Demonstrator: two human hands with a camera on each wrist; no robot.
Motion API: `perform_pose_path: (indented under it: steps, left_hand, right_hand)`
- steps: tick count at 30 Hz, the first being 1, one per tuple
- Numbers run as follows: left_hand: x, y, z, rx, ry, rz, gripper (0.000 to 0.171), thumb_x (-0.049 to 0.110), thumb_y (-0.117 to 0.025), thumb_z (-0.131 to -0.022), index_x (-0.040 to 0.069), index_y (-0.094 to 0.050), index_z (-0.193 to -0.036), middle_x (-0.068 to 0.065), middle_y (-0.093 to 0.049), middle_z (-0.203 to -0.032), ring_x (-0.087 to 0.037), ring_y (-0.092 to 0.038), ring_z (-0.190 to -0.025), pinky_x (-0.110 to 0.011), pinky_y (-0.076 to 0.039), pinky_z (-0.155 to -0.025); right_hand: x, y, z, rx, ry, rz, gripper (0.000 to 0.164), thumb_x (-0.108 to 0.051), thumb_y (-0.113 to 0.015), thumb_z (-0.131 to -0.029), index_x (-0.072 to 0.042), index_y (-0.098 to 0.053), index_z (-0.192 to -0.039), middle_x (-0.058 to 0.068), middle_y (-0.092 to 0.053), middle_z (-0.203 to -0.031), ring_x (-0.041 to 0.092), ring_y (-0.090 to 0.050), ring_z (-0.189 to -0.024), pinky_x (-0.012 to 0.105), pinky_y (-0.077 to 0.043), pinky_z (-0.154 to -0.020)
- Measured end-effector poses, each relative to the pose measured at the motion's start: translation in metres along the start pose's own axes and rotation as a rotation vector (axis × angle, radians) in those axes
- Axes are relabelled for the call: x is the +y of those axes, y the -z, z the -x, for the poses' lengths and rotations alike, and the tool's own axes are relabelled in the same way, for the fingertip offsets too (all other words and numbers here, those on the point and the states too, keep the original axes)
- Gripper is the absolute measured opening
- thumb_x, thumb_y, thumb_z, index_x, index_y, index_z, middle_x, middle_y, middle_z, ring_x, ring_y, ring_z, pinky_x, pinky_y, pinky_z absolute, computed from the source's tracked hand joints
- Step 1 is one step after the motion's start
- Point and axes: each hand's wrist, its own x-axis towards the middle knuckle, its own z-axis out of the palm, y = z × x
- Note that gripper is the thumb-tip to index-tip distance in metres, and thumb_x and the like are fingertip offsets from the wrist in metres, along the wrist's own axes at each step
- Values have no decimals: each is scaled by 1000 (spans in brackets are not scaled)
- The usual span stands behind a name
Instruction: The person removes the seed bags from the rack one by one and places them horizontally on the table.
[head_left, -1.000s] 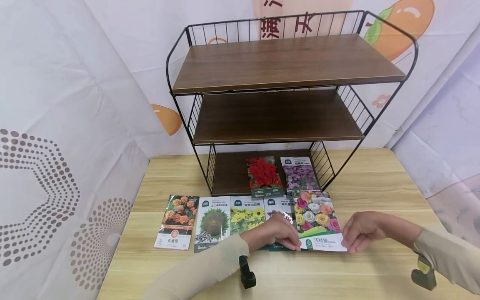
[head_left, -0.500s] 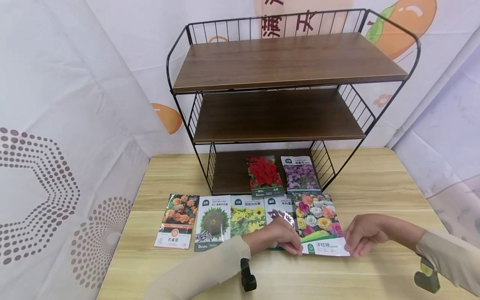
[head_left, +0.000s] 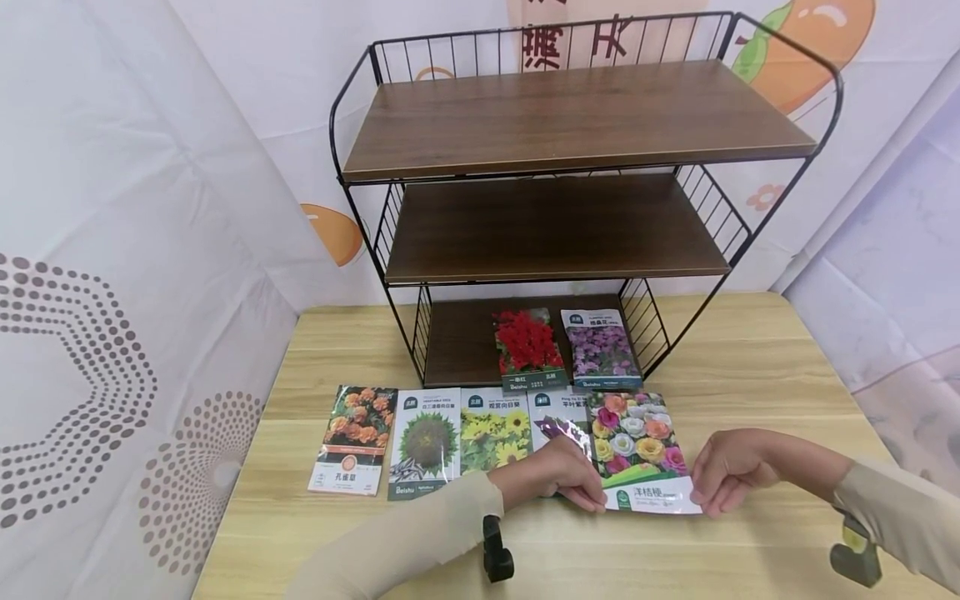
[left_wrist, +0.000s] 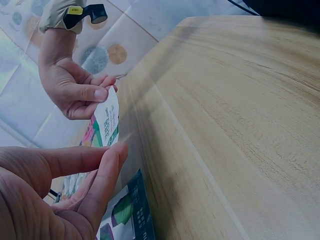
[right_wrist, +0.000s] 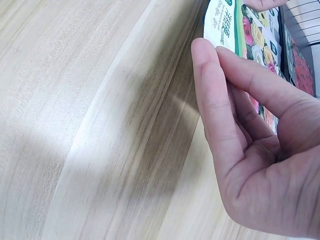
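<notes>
Both hands pinch the lower corners of a seed packet (head_left: pixel 637 442) printed with many-coloured roses. My left hand (head_left: pixel 558 473) grips its lower left corner between thumb and fingers; my right hand (head_left: pixel 726 471) grips the lower right one. In the left wrist view the packet's white lower edge (left_wrist: pixel 107 117) stands a little above the table. Partly beneath the left hand lies a purple-leaf packet (head_left: pixel 558 412). Left of it lie a yellow-flower packet (head_left: pixel 495 433), a sunflower-head packet (head_left: pixel 425 446) and an orange-flower packet (head_left: pixel 354 440), in a row.
A three-tier rack (head_left: pixel 577 117) with dark wooden shelves and black wire sides stands behind the row. On its bottom shelf lie a red-flower packet (head_left: pixel 528 346) and a purple-flower packet (head_left: pixel 600 346). The wooden table (head_left: pixel 600 562) extends in front of the hands.
The rose packet has moved slightly toward the person with both hands on it, and its top edge no longer overlaps the purple-flower packet on the shelf. The other packets stay put.
</notes>
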Motion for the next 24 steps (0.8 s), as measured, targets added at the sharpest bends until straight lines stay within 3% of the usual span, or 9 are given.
perform_pose_path:
  steps: [16, 24]
  left_hand:
    - [4, -8, -12, 53, 70, 13, 13, -19, -76, -75, -6, -73, -72, -20, -73, -70, -32, -78, -75, -23, -63, -53]
    - [8, -14, -20, 122, 92, 32, 16, -17, -77, -75, -4, -71, -70, -19, -72, -67, -31, -78, -74, -23, -63, -55]
  right_hand:
    - [4, 8, -1, 53, 5, 18, 8, -2, -78, -83, 2, -74, -88, 11, -77, -79, 15, -76, -70, 26, -66, -68]
    - [6, 17, -5, 82, -25, 18, 8, 0, -77, -85, 3, -74, -91, 11, -77, -79, 15, -75, -70, 27, -66, -70]
